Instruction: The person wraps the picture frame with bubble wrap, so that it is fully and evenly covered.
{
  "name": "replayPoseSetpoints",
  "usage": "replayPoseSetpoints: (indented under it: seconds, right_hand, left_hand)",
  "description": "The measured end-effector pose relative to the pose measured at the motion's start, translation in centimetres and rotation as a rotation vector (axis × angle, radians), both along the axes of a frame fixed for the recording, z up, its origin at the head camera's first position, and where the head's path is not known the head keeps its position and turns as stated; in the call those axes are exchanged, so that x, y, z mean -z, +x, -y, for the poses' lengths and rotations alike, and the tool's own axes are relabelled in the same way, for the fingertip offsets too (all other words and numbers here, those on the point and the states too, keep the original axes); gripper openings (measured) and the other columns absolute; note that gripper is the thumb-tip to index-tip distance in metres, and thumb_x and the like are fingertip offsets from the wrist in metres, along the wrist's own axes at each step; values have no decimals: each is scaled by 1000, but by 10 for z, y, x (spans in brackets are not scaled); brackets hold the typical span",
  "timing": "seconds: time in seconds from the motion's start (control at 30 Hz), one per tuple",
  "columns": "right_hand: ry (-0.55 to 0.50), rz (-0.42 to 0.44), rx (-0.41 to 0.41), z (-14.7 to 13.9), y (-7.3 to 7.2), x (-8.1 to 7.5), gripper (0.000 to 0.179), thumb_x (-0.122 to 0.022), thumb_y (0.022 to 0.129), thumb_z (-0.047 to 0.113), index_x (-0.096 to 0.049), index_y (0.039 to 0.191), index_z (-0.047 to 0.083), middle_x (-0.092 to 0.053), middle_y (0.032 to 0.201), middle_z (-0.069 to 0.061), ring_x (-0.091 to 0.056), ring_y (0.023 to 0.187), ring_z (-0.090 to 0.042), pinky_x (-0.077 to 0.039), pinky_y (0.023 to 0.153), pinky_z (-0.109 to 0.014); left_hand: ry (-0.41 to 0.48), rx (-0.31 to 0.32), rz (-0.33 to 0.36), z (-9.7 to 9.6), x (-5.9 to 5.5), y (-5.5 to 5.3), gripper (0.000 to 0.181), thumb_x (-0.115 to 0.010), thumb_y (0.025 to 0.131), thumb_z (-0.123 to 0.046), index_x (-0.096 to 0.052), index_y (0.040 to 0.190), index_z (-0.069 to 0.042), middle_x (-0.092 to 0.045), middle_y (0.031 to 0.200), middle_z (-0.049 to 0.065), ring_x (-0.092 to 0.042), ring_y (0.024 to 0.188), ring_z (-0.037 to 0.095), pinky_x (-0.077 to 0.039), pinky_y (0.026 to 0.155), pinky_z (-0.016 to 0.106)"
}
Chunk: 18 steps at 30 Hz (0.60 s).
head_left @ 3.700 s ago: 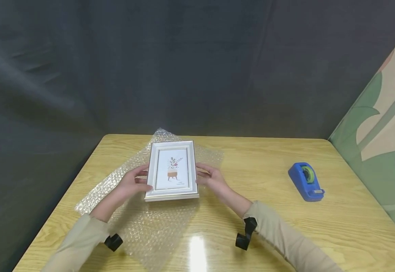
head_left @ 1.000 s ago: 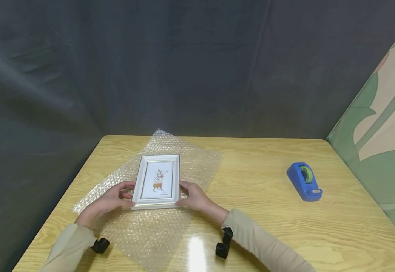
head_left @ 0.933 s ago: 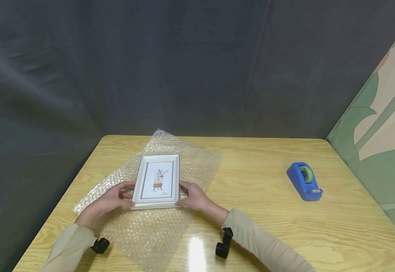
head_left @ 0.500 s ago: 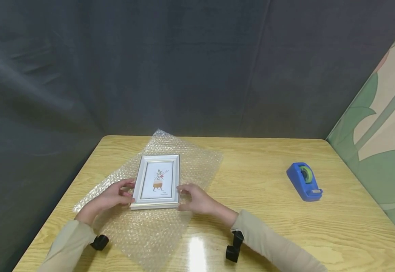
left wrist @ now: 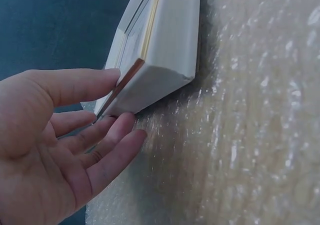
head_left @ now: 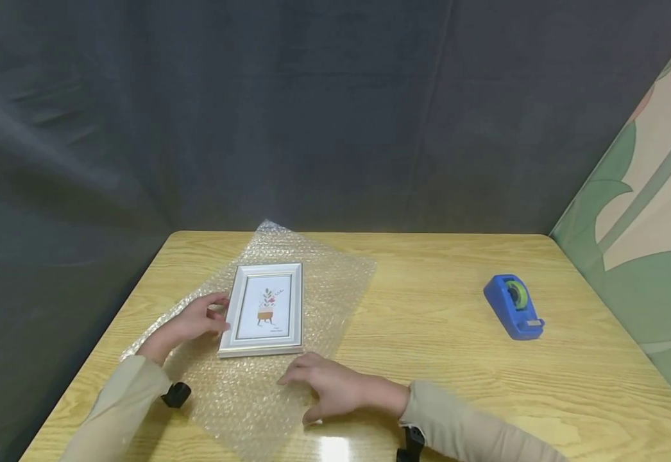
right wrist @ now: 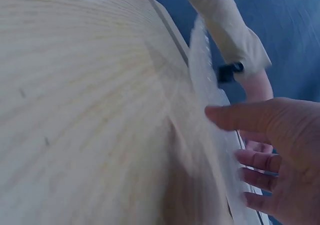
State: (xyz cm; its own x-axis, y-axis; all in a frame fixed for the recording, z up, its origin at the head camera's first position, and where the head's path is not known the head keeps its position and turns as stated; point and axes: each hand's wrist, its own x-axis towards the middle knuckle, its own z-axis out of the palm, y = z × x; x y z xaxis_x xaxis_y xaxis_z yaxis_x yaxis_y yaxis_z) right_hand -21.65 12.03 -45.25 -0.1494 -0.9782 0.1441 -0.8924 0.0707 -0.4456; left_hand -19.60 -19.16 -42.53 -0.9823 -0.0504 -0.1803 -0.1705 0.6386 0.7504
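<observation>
A white picture frame [head_left: 260,310], its print showing a potted plant, lies face up on a sheet of bubble wrap [head_left: 254,398]. My left hand [head_left: 199,319] is at the frame's left side. In the left wrist view, the thumb of that hand [left wrist: 55,135] is right at the frame's edge [left wrist: 170,40], the other fingers loosely spread beside it. My right hand [head_left: 332,385] is off the frame, over the wrap below its lower right corner. It holds nothing, with thumb and fingers apart, and the right wrist view shows it [right wrist: 285,155] beside the wrap's edge [right wrist: 202,70].
A blue tape dispenser [head_left: 514,308] with a green roll stands on the right part of the wooden table [head_left: 428,289]. Dark curtain [head_left: 335,115] hangs behind the table and on the left, and a flower-patterned panel [head_left: 653,212] borders the right.
The frame came down and left onto the bubble wrap. My right hand then let go of its right side and moved toward the near edge; my left hand stayed beside it.
</observation>
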Motion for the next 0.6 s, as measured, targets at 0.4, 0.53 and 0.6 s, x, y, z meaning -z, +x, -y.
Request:
replayPoseSetpoints:
  seconds: [0.4, 0.53, 0.6]
  right_hand:
    - [-216, 4, -85, 26, 13, 1, 22, -68, 79, 18, -65, 101, 13, -62, 97, 7, -53, 90, 3, -36, 84, -5]
    - [-345, 160, -44, 27, 10, -6, 6, -64, 83, 12, -67, 88, 10, -64, 86, 5, -54, 80, 6, -42, 75, -4]
    - [-389, 220, -20, 26, 7, -10, 5, -63, 84, 11, -66, 86, 7, -65, 84, 3, -55, 78, 5, -45, 71, -6]
  left_hand:
    - [84, 51, -35, 12, 4, -1, 70, -70, 75, -8, -35, 132, 10, -45, 123, 27, -56, 80, 19, -52, 62, 29]
    - [65, 5, 3, 4, 2, -3, 69, -68, 75, -2, -32, 132, 13, -47, 119, 28, -55, 77, 18, -51, 61, 29]
    - [63, -8, 18, 0, 1, -4, 69, -68, 75, 0, -32, 132, 13, -50, 114, 26, -55, 75, 16, -51, 61, 29]
